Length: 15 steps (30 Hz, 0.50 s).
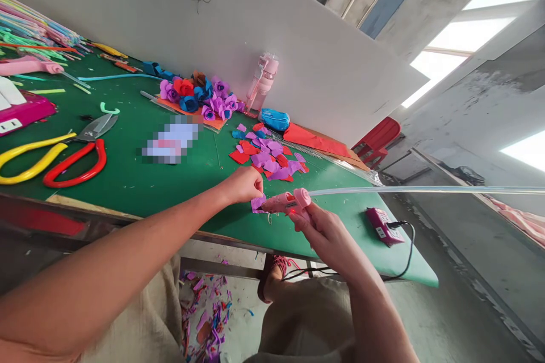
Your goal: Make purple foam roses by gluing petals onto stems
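Frame ctr: L grip (244,184) pinched tight on purple paper pc (256,204); R grip (327,232) closed rnd pink glue gun (281,202).

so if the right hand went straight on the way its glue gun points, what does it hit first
Probably the purple piece at the left hand. The pink glue gun in the right hand has its nozzle close against that piece; whether they touch is unclear from this view.
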Motion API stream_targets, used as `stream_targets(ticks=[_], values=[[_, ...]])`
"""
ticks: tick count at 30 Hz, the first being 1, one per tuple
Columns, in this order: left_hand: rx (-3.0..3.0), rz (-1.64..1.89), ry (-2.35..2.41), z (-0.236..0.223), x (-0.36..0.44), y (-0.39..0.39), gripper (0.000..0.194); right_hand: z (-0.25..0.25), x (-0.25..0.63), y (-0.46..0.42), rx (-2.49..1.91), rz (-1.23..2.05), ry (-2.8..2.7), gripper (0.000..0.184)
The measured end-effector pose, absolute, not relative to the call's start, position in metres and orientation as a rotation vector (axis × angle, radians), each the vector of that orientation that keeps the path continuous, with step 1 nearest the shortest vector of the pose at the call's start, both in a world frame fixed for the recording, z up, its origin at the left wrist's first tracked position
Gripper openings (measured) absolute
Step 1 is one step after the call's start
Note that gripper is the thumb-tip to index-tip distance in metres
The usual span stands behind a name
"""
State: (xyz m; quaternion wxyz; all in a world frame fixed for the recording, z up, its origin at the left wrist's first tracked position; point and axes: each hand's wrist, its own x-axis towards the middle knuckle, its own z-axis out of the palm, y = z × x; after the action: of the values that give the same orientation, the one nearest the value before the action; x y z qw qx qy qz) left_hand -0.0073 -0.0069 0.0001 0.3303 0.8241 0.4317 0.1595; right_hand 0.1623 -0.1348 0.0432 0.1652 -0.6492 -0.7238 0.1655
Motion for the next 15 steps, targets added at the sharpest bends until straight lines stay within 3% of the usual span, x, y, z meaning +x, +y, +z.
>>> stream_targets(ticks=[15], values=[[2.152,0.407,1.144,0.0015,-0.0075,-0.0078,0.011,0.0431,0.1665,-0.1354,-1.868,0.48,-2.047,0.032]])
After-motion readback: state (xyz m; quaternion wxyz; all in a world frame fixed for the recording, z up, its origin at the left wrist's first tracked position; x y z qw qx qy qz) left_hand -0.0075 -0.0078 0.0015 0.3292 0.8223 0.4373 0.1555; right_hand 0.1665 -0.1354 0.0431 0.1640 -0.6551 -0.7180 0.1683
